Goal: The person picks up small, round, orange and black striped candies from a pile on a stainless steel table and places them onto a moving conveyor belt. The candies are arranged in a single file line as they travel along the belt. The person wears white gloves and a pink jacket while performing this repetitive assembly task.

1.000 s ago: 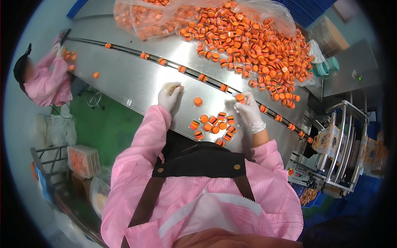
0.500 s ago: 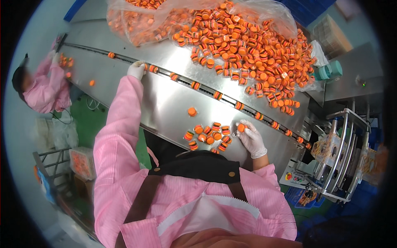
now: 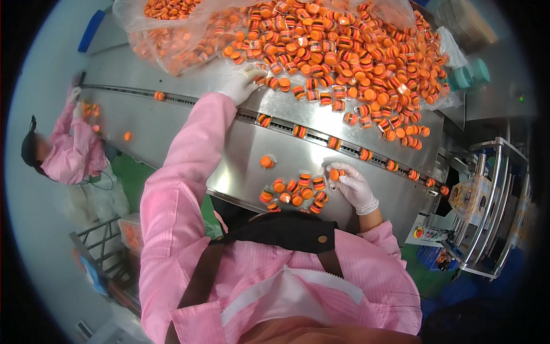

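At the near left edge of a big pile of small burger-shaped candies, orange with dark and red layers in clear wrap, my gloved left hand reaches across the conveyor. Its fingers stretch out and touch the candies at that edge; the fingertips are partly hidden. My gloved right hand stays low over the steel table, closed on one orange candy. Beside it, to the left, lies a small group of loose candies, with a single candy behind them.
A narrow conveyor carries spaced candies diagonally toward a wrapping machine at right. A clear plastic bag surrounds the pile. Green cups stand at the far right. At far left a co-worker handles other candies.
My left hand has left the conveyor and moved right and away to the pile. The candies on the belt have shifted a little, while my right hand keeps its candy.
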Action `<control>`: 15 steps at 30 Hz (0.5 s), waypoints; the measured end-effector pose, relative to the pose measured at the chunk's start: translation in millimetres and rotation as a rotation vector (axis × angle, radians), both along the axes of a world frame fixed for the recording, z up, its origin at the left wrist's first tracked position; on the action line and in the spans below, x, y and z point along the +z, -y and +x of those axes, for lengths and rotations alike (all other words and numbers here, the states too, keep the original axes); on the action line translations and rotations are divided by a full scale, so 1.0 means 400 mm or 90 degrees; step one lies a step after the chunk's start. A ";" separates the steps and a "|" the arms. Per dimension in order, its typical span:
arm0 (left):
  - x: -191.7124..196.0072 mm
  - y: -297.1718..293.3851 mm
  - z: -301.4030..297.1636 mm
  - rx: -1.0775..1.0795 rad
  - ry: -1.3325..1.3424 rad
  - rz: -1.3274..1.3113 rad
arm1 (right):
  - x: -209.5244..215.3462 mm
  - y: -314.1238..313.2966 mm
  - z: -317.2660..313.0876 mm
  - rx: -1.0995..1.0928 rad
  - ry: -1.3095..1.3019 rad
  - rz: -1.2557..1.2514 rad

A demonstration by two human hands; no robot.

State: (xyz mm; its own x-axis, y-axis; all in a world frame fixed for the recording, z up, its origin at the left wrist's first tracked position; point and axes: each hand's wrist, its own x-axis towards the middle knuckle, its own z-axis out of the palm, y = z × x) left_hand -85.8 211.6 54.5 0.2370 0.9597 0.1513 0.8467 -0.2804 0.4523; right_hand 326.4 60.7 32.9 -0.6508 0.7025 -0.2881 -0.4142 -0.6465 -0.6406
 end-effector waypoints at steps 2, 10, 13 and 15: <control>-0.039 -0.018 0.006 -0.030 0.017 -0.026 | 0.002 0.001 0.005 -0.001 0.022 0.009; -0.064 0.044 0.049 0.067 0.161 -0.107 | -0.017 -0.003 0.001 -0.015 0.045 0.022; -0.040 0.072 0.017 0.121 0.215 -0.130 | -0.007 -0.007 -0.011 -0.017 0.041 0.029; 0.000 0.106 -0.028 0.176 0.298 -0.163 | 0.002 -0.008 -0.012 -0.028 0.049 0.027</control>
State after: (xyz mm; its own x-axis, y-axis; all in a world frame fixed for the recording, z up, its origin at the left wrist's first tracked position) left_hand -96.8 169.2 54.3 -0.0624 0.9960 -0.0646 0.5671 0.0886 0.8189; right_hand 321.7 64.0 33.6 -0.5961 0.7426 -0.3051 -0.3898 -0.6000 -0.6986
